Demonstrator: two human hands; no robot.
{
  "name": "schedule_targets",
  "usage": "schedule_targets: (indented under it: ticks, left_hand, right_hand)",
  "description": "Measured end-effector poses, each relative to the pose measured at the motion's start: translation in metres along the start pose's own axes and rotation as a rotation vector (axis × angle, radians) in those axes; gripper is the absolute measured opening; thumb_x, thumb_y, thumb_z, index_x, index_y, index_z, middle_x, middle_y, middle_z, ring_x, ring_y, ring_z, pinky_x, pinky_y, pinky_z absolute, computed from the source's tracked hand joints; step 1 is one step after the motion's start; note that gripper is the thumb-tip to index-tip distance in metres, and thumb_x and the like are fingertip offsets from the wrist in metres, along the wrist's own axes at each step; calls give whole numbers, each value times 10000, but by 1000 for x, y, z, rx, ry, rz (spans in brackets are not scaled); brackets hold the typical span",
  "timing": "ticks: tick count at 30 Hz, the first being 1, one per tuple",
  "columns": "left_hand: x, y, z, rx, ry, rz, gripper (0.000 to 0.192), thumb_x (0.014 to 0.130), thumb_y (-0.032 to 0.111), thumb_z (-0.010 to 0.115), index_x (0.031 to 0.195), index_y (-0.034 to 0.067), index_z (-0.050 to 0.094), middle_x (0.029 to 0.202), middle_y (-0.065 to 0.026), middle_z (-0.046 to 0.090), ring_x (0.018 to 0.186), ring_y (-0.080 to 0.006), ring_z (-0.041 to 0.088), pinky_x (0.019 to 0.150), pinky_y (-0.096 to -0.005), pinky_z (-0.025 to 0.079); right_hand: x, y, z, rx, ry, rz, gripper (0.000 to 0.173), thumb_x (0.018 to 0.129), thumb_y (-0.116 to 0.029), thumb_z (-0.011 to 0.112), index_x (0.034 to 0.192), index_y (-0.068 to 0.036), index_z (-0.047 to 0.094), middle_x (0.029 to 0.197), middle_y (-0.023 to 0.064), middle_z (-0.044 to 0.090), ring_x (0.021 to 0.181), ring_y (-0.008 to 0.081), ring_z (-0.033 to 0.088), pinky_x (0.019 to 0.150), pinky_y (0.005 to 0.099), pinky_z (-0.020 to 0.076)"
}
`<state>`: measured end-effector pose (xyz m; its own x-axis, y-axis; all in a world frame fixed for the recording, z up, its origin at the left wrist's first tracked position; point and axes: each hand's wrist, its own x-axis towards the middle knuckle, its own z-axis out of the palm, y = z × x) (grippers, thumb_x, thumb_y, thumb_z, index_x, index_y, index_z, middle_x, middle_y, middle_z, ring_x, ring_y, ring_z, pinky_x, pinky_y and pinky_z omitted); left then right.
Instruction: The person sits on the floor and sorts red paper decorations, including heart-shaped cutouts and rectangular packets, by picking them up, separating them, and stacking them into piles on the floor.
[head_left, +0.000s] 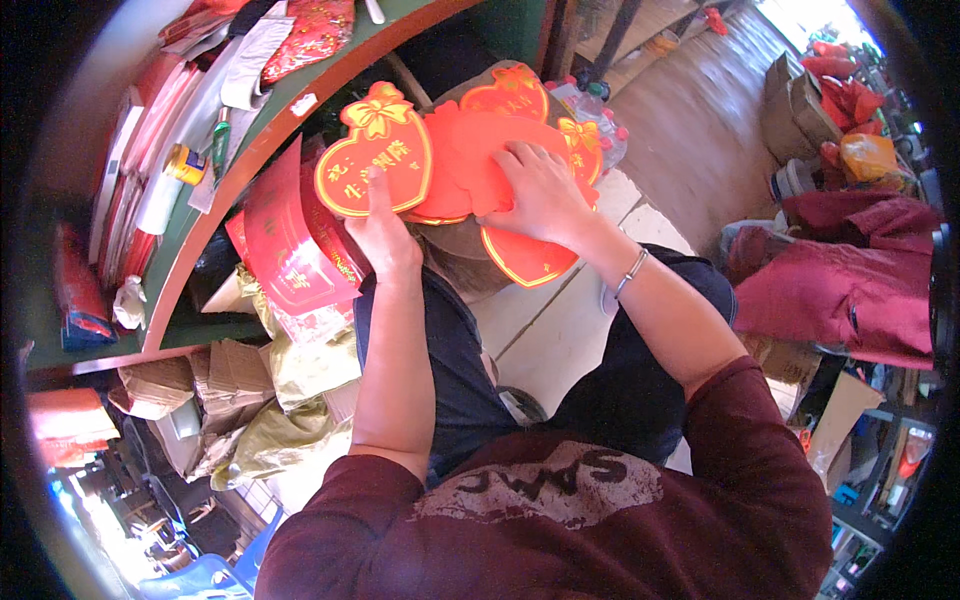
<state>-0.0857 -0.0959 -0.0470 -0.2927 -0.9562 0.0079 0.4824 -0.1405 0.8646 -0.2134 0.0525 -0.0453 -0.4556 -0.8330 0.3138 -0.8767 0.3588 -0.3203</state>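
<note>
My left hand (386, 240) holds a heart-shaped red paper card (382, 161) with a yellow bow, gold border and gold writing; the thumb presses on its face. To its right, my right hand (544, 195) grips a plain red cut-out card (465, 150), fingers over its surface and thumb near its lower edge. Beneath and around these lie several more printed cards, including a heart card (529, 259) below my right hand and a bow-topped card (506, 94) at the far side. A brown surface (457, 262) under them is mostly hidden.
A green shelf with a red-brown edge (247, 142) curves along my left, bearing a yellow-labelled jar (185, 164) and stacked red paper goods. Red printed sheets (281, 240) lean beside my left wrist. Plastic bottles (596, 112) stand beyond the cards; dark red cloth (832, 277) lies at right.
</note>
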Motion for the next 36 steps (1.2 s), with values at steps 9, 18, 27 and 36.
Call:
schedule_targets:
  ticks: [9,18,27,36]
  left_hand:
    - [4,3,-1,-3,32,-47,281,921,108,650,1166,-22,605,1127,-81,661,989,-151,634,880,-313,503]
    - [-9,0,6,122,-130,20,289,920,110,653,1165,-36,605,1123,-81,661,982,-140,630,875,-296,498]
    - [-24,-9,13,45,-291,-137,350,989,252,568,1190,-34,573,1130,-75,641,992,-136,606,882,-293,484]
    - [4,10,-4,9,192,-6,378,971,287,575,1174,-32,572,1150,-103,636,1033,-186,606,918,-332,464]
  right_hand:
    - [17,26,-23,503,490,192,233,895,-173,618,1059,-10,645,916,90,685,846,236,664,720,339,513]
    - [19,54,-61,1642,368,591,212,930,-101,599,1119,-8,613,1005,77,692,891,147,678,775,289,561]
    - [20,40,-46,1493,157,523,181,919,-127,624,1056,-9,643,928,64,702,766,109,667,681,250,544]
    - [22,85,-86,1436,822,837,76,939,-133,545,951,-63,573,683,4,566,521,78,490,442,235,377]
